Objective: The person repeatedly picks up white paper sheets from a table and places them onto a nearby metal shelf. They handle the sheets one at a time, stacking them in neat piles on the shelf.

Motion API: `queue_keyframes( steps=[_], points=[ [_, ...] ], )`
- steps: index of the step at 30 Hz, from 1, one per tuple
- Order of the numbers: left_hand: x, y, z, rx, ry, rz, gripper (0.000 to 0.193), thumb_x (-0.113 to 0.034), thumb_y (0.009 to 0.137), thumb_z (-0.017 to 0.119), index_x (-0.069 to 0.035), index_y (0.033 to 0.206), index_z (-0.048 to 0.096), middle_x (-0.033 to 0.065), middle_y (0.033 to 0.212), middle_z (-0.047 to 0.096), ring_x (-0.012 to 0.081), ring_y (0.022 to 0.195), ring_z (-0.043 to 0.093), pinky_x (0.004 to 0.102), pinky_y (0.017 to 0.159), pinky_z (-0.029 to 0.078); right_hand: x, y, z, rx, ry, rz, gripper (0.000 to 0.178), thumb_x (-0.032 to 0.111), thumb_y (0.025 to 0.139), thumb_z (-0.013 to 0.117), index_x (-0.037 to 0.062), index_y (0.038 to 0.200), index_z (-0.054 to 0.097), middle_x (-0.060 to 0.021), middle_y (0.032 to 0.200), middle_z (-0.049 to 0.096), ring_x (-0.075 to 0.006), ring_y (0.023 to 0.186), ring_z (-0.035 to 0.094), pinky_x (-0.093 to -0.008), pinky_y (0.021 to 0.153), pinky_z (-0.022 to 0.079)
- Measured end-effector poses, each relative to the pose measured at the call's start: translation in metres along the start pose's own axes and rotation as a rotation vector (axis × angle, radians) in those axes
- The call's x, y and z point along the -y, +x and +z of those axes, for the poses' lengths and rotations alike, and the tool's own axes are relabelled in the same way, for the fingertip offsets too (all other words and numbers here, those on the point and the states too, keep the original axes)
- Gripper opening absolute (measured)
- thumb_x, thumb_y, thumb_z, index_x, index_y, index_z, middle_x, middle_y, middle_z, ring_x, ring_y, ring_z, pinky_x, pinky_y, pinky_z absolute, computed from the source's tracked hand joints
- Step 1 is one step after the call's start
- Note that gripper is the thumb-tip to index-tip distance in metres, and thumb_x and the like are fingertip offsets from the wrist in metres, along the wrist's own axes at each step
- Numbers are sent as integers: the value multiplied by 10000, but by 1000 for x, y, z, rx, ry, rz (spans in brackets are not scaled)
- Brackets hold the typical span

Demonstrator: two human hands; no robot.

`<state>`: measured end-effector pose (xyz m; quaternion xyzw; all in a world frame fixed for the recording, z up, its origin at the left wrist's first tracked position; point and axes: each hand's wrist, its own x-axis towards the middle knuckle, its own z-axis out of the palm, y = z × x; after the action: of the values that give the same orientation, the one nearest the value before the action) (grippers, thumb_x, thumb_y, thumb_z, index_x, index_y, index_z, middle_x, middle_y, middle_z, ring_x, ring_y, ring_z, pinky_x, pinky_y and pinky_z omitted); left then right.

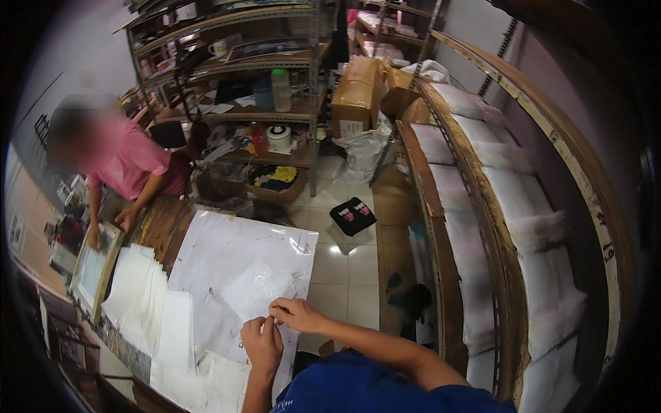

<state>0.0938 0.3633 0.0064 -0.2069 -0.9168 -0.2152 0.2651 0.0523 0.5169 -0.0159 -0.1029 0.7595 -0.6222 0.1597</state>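
A translucent whitish sheet (249,294) with a pale printed design lies tilted on the white-covered table in front of me. At its near edge my right hand (297,315) pinches its fingertips together on the sheet's corner. My left hand (262,344) comes up from below, its fingers closed at the same corner and touching the right fingertips. Just where the fingers meet, the corner itself is mostly hidden. Left of my hands, a fanned stack of white sheets (136,292) lies along the table, with more white sheets (176,330) overlapping its near end.
Across the table at left, a person in pink (131,165) handles a wooden-framed screen (89,268). To my right, long racks carry stacked white sheets (513,199). A black printed cloth item (352,217) lies on the tiled floor, near cardboard boxes (357,96) and metal shelving (313,117).
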Motion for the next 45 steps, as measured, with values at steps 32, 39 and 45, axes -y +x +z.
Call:
queue_keyframes(
  steps=[32,39,45],
  points=[
    [11,25,95,361,-2620,-1135,568,-448,971,374,-61,1386,390,179,1404,421,329,1258,436,483,1055,345,61,-159,-140,-723,-55,119,239,53,909,543,33,1132,461,10,740,537,-41,641,466,-201,540,373],
    [36,5,90,312,-2512,-1024,619,-456,953,441,-116,1454,313,158,1524,251,320,1410,232,507,1133,204,127,-253,-222,-1088,-298,98,262,93,892,564,51,1150,536,13,851,538,-48,774,474,-218,638,393],
    [47,6,73,145,-2299,-1359,542,-398,998,390,-83,1437,344,168,1497,309,295,1393,284,444,1126,263,146,-417,-280,-1661,-518,165,252,140,880,584,80,1124,578,12,739,560,-54,615,459,-234,528,383]
  ],
)
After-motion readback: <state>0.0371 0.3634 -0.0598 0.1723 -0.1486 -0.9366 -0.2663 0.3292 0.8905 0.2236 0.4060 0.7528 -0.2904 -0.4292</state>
